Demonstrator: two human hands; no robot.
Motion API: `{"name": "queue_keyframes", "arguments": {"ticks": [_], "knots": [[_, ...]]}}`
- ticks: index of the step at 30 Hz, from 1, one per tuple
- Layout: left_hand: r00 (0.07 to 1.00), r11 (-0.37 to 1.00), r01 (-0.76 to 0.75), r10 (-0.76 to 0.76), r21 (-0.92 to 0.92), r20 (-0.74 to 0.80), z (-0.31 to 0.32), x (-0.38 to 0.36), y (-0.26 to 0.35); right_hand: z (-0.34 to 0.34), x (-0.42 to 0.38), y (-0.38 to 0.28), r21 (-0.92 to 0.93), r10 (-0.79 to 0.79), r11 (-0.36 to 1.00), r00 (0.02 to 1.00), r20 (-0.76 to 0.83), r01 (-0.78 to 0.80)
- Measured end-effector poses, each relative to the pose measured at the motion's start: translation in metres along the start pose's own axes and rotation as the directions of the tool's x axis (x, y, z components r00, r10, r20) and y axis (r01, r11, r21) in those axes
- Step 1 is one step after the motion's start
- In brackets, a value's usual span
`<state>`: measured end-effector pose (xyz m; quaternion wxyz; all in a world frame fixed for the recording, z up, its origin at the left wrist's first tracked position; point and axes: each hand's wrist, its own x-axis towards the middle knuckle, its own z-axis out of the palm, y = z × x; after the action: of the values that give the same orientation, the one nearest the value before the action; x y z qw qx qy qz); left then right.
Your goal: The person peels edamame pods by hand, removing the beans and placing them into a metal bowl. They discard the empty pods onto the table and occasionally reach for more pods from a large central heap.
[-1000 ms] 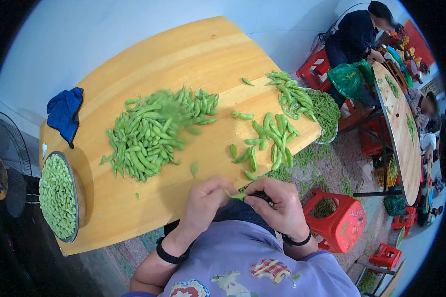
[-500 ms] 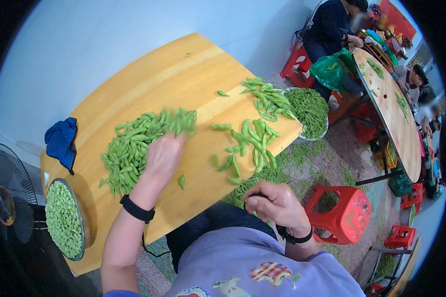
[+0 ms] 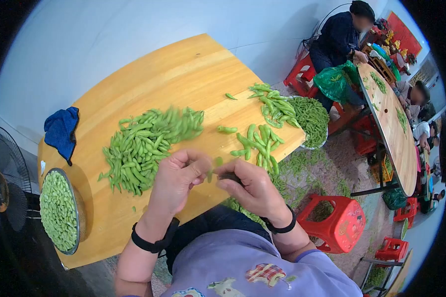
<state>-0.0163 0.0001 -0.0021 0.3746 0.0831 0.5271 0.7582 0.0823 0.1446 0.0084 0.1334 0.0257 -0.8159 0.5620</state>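
Note:
My left hand (image 3: 181,178) is closed in a pinch near the table's front edge, its fingertips at a blurred green edamame pod (image 3: 209,175). Right beside it, my right hand (image 3: 252,185) is closed on a small dark object (image 3: 230,177) whose kind I cannot make out. The fingertips of both hands nearly meet around the pod. Beyond my left hand lies a large pile of edamame pods (image 3: 139,148) on the wooden table (image 3: 178,64); its far-right part is blurred by motion. Smaller groups of pods (image 3: 265,146) lie beyond my right hand.
A metal bowl (image 3: 78,213) full of light-green beans stands at the table's left, near a blue cloth (image 3: 62,133) and a black fan (image 3: 7,168). A basin of green pieces (image 3: 309,119) adjoins the right corner. A red stool (image 3: 349,225) stands on the littered floor; other people (image 3: 334,37) sit beyond.
My left hand has come back from the pod pile toward my body, and my right hand has moved up and left to meet it. A pod now shows between them.

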Motion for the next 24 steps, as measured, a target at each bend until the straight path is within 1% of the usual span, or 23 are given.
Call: {"name": "queue_keyframes", "arguments": {"ticks": [2, 3, 5, 6, 8, 9, 11, 15, 17, 18, 19, 20, 21, 22, 23, 24], "knots": [[0.995, 0.995, -0.102, 0.102, 0.002, -0.019, 0.0, -0.001, -0.005, 0.003, 0.0, -0.001, -0.016, -0.052, 0.999, 0.999, -0.011, 0.051], [0.995, 0.995, -0.1, 0.1, 0.0, -0.017, 0.001, -0.001, -0.006, 0.004, 0.0, -0.001, -0.018, -0.049, 0.999, 0.999, -0.011, 0.049], [0.987, 0.988, -0.152, 0.152, 0.004, -0.049, 0.004, -0.001, -0.007, 0.006, 0.0, -0.001, -0.07, -0.089, 0.994, 0.995, -0.043, 0.086], [0.987, 0.988, -0.151, 0.151, 0.001, -0.045, 0.006, -0.001, -0.007, 0.007, 0.0, 0.0, -0.074, -0.088, 0.994, 0.995, -0.044, 0.085], [0.976, 0.975, -0.215, 0.217, 0.057, -0.027, 0.011, -0.004, -0.009, 0.008, -0.001, 0.0, -0.081, -0.067, 0.995, 0.997, -0.03, 0.064], [0.976, 0.975, -0.215, 0.217, 0.055, -0.026, 0.011, -0.005, -0.008, 0.008, -0.002, 0.0, -0.083, -0.066, 0.995, 0.997, -0.03, 0.063], [0.967, 0.946, -0.253, 0.256, 0.202, 0.011, 0.013, -0.008, -0.005, 0.008, -0.004, -0.002, -0.129, -0.093, 0.988, 0.994, -0.049, 0.086], [0.958, 0.925, -0.283, 0.285, 0.253, 0.029, 0.014, -0.012, -0.005, 0.009, -0.005, -0.004, -0.138, -0.125, 0.984, 0.99, -0.067, 0.115], [0.968, 0.906, -0.24, 0.252, 0.348, 0.01, 0.015, -0.014, -0.004, 0.01, -0.008, -0.004, -0.097, -0.099, 0.991, 0.992, -0.081, 0.091], [0.968, 0.892, -0.219, 0.248, 0.396, -0.024, 0.017, -0.017, -0.002, 0.012, -0.009, -0.002, -0.109, -0.095, 0.991, 0.989, -0.111, 0.083], [0.969, 0.875, -0.204, 0.243, 0.438, -0.034, 0.02, -0.019, 0.0, 0.014, -0.011, 0.003, -0.09, -0.132, 0.988, 0.987, -0.096, 0.124], [0.967, 0.878, -0.216, 0.253, 0.427, -0.03, 0.02, -0.021, -0.002, 0.011, -0.014, 0.007, -0.095, -0.164, 0.983, 0.981, -0.104, 0.155], [0.969, 0.885, -0.227, 0.248, 0.406, 0.003, 0.018, -0.021, -0.006, 0.01, -0.018, 0.01, 0.025, -0.158, 0.987, 0.985, -0.069, 0.16], [0.964, 0.905, -0.252, 0.266, 0.342, 0.006, 0.019, -0.023, -0.01, 0.008, -0.021, 0.014, 0.128, -0.155, 0.979, 0.987, -0.051, 0.161], [0.947, 0.872, -0.321, 0.295, 0.37, 0.129, 0.009, -0.023, -0.014, 0.007, -0.023, 0.016, 0.362, -0.152, 0.922, 0.988, 0.012, 0.138], [0.951, 0.898, -0.308, 0.286, 0.313, 0.114, 0.006, -0.021, -0.021, 0.008, -0.024, 0.019, 0.505, -0.064, 0.863, 0.99, 0.125, -0.008]]}}
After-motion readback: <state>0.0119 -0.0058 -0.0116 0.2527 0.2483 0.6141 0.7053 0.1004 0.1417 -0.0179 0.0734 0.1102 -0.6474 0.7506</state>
